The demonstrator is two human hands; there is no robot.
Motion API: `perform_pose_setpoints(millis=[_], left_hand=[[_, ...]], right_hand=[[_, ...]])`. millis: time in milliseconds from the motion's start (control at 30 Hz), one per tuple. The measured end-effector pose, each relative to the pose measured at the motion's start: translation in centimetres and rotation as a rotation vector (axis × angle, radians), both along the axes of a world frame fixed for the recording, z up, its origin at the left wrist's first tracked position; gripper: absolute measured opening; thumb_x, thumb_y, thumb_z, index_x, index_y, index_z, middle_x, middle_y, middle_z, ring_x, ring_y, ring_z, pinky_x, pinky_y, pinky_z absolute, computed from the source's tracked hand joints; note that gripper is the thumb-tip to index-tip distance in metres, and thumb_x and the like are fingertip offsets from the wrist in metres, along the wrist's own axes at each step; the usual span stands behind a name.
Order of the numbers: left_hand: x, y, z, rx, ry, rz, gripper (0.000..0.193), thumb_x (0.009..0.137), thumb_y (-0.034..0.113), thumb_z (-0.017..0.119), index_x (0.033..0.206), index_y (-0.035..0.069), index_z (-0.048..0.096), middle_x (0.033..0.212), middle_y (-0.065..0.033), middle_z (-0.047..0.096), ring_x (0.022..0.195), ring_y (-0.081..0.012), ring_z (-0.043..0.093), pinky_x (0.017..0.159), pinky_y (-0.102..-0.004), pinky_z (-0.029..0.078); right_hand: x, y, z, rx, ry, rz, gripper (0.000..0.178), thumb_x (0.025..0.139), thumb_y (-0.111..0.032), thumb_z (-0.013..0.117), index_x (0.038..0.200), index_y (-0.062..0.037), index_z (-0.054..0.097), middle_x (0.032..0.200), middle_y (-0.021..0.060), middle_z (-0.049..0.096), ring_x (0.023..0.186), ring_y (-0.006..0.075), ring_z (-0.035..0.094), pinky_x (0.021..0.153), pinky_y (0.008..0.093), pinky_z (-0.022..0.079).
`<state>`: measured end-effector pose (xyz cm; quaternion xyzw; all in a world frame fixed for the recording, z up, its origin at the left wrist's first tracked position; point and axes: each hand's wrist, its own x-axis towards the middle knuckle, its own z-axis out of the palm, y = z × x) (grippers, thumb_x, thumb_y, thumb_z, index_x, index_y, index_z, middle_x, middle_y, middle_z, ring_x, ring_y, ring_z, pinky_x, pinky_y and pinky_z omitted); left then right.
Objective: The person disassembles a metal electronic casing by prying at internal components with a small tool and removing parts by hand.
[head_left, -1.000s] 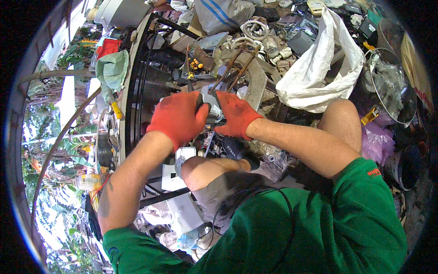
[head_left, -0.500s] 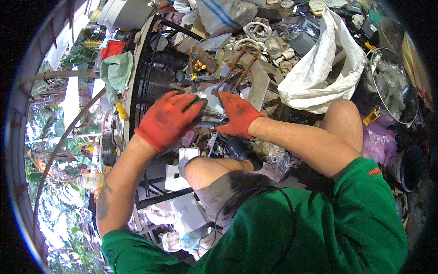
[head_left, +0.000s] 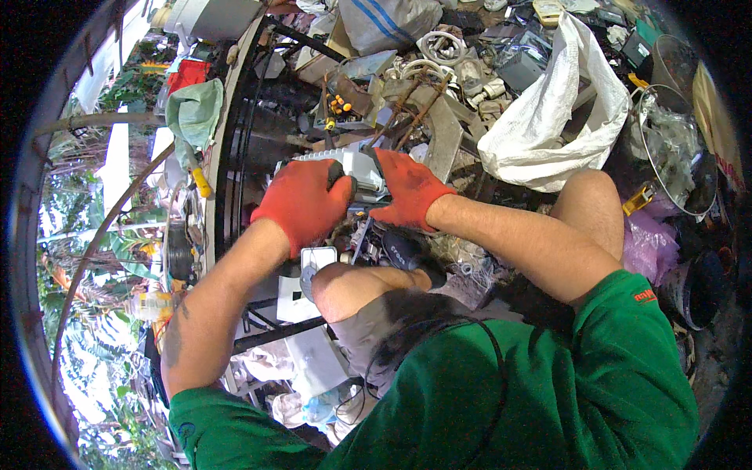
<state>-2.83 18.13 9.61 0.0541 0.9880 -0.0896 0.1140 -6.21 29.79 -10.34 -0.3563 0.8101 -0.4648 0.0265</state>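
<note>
My two gloved hands are at a pale grey casing (head_left: 362,168), ribbed along part of its surface, which lies between them just ahead of my knee (head_left: 341,290) and at the near edge of the scrap heap (head_left: 478,66). My left hand (head_left: 307,197) is laid over the casing's left portion, fingers bent and thumb drawn in beside them; the far fingertips are concealed, so I cannot tell whether they grip or merely rest. My right hand (head_left: 409,190) is at the right end, forefinger along the far side and thumb apart from it on the near side, and I judge the casing to be grasped there. Underside contact is not visible. For sound handling, I would keep the right hold steady as the anchor, spread the left fingers flat over the ribs, and let pressure come from the palms rather than the tips, since smooth housing may slip against worn gloves. Two rusty bars (head_left: 411,117) slope close beyond the right fingers; knuckles should be kept clear of them. The black metal frame (head_left: 241,129) stands to the left, leaving limited elbow room, so short, controlled wrist turns are advisable. The white sack (head_left: 513,149) lies to the right, apart from both hands.
</note>
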Motion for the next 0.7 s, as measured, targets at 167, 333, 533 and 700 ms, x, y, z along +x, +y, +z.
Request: perform_pose_setpoints(millis=[167,333,533,700], left_hand=[[-1.1,-1.8,1.4,0.193,-0.233,0.143,0.029,0.092,0.023,0.058,0.11,0.002,0.068,0.098,-0.0225,0.068,0.093,-0.0416,0.066,0.084,-0.0484,0.052],[0.3,-0.9,2.7,-0.118,0.02,-0.403,0.045,0.084,0.009,0.064,0.128,0.009,0.059,0.12,-0.0168,0.063,0.109,-0.0394,0.061,0.096,-0.0454,0.05],[-1.4,-2.7,2.9,-0.305,-0.064,-0.95,0.043,0.079,0.016,0.065,0.123,0.014,0.062,0.123,-0.0121,0.062,0.11,-0.0312,0.062,0.1,-0.0456,0.049],[-1.8,-1.5,3.0,-0.429,-0.135,-0.972,0.031,0.079,0.02,0.064,0.109,0.013,0.065,0.119,-0.0096,0.064,0.106,-0.0271,0.063,0.098,-0.0443,0.05]], right_hand=[[0.3,-0.3,0.1,-0.035,0.002,0.013,0.102,0.075,-0.047,0.076,0.147,0.0058,0.028,0.144,0.0268,0.045,0.134,0.0401,0.045,0.112,0.0452,0.039],[-0.9,0.3,0.2,-0.072,-0.047,0.02,0.101,0.073,-0.045,0.078,0.146,0.0065,0.03,0.142,0.0276,0.046,0.134,0.0403,0.046,0.111,0.0449,0.04],[-0.4,-0.1,0.1,-0.09,-0.022,0.031,0.101,0.073,-0.043,0.078,0.145,0.0068,0.03,0.14,0.0272,0.048,0.131,0.0404,0.048,0.11,0.0453,0.041],[-0.2,-0.1,-0.1,-0.103,0.036,-0.009,0.1,0.072,-0.042,0.078,0.144,0.0078,0.031,0.138,0.027,0.049,0.128,0.0405,0.05,0.107,0.0457,0.043]])
